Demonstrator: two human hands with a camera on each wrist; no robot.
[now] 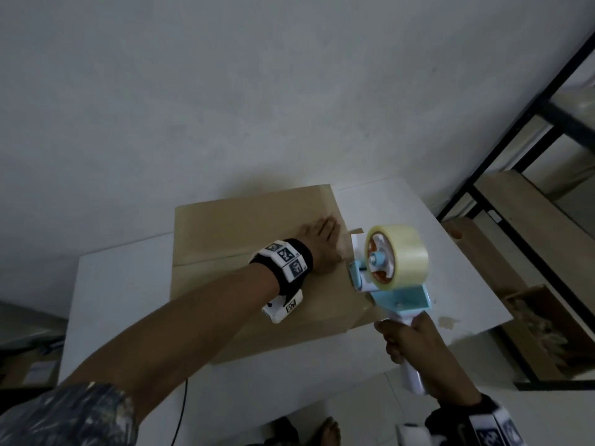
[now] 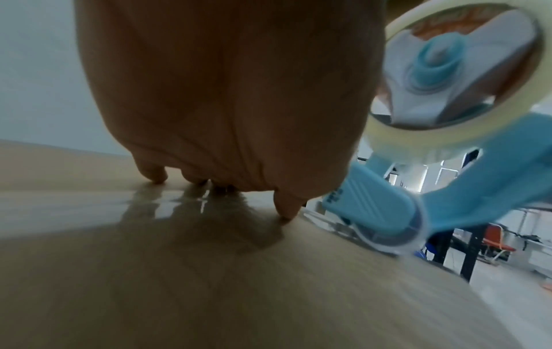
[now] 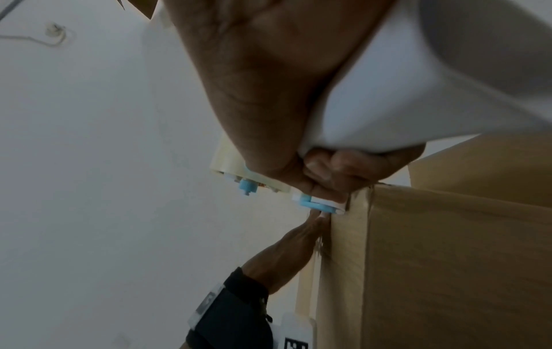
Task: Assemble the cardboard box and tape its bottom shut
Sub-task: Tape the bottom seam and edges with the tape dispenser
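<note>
Both arms reach forward, one hand flat, the other gripping.

The left hand (image 1: 322,244) lies palm down at frame centre, fingers (image 2: 155,174) straight, forearm stretching from lower left. The right hand (image 1: 409,344), lower right, curls its fingers (image 3: 343,165) tight round a handle.

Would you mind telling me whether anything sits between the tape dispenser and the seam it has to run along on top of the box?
Yes: the left hand lies flat on the cardboard box, pressing the flaps right at the seam, just beside the tape dispenser that the right hand grips. Nothing else visible blocks the seam.
</note>
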